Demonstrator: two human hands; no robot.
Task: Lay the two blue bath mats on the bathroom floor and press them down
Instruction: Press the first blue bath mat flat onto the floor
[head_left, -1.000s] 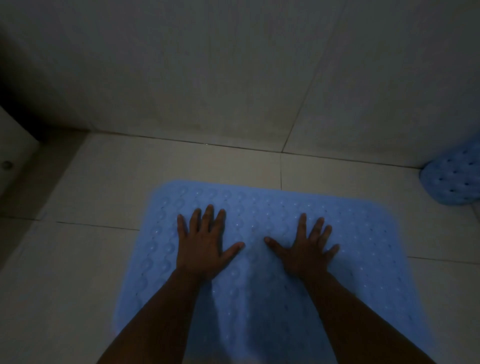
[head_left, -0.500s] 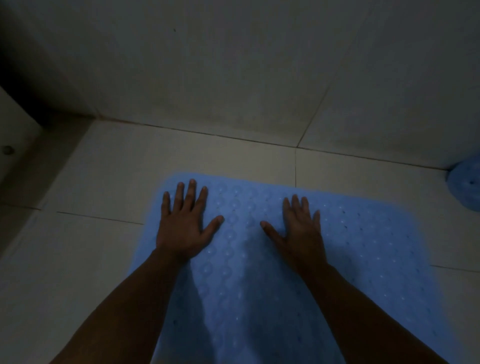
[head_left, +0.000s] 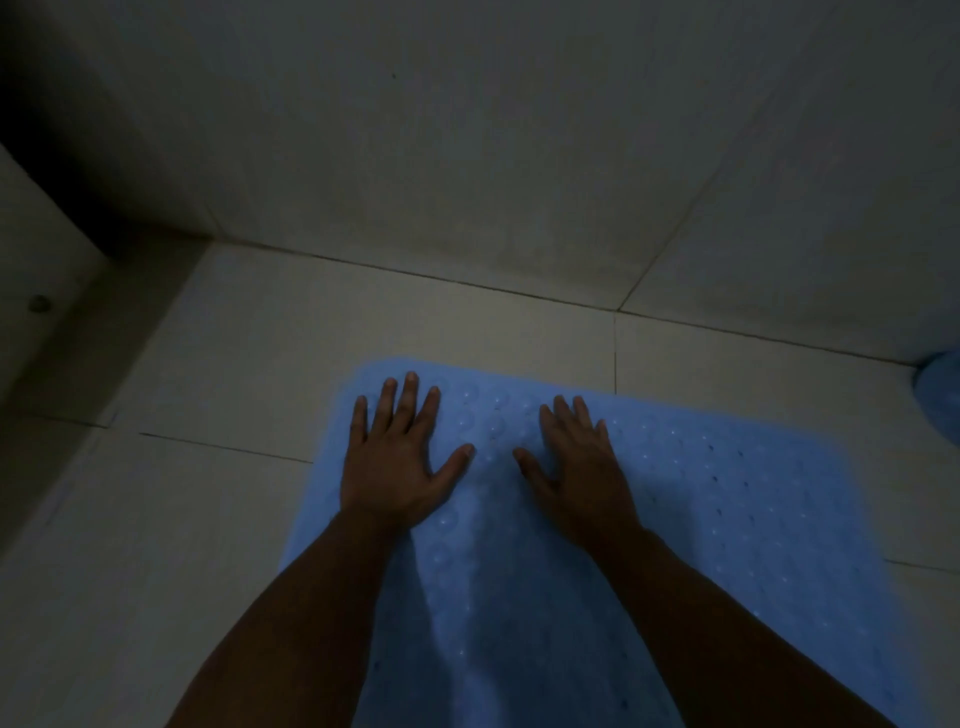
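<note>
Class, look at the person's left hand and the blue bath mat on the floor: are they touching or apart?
Touching. The head view shows the left hand lying flat, fingers spread, on the bath mat near its far left corner, with no gap visible beneath the palm.

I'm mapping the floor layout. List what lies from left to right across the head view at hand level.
Bare floor tiles → left hand flat on the blue bath mat → right hand flat on it → second blue mat at the right edge.
</note>
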